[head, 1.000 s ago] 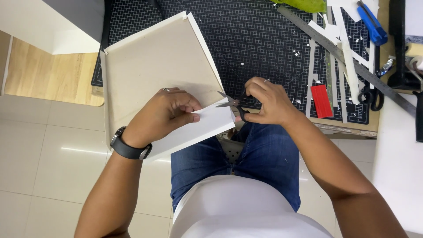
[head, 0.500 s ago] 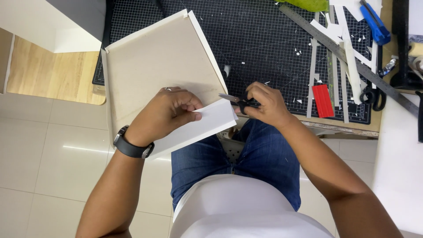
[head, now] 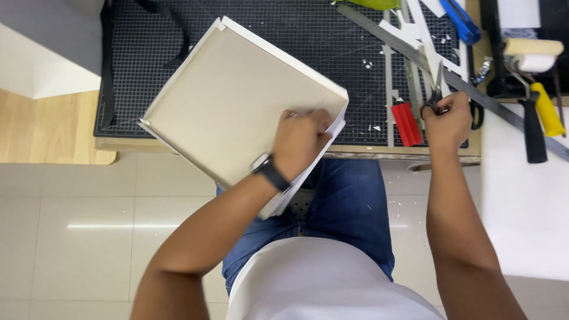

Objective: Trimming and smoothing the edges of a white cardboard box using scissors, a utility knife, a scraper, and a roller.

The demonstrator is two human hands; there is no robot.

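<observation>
A seated person braces a shallow beige tray with white raised edges [head: 237, 101] against the near edge of a black gridded cutting mat [head: 332, 53], the left hand [head: 299, 142] clamped over the tray's lower right corner, fingers curled over the rim so the piece stays tilted and steady above the lap. A black wristwatch [head: 269, 172] sits on that wrist. The right hand [head: 446, 115] is closed around the handles of a pair of scissors [head: 435, 95], blades pointing away from the body and resting over the mat, held well apart from the tray, apparently to keep the blades off the work while the other hand turns it. Just beside the scissors lies a red block [head: 406, 123], with a long metal ruler [head: 415, 50] running diagonally across the mat among white offcut strips [head: 388, 65]. A blue utility knife [head: 462, 22] lies near the mat's far edge, and a yellow-handled roller [head: 536, 71] rests on the white surface to the right, all within easy reach.
</observation>
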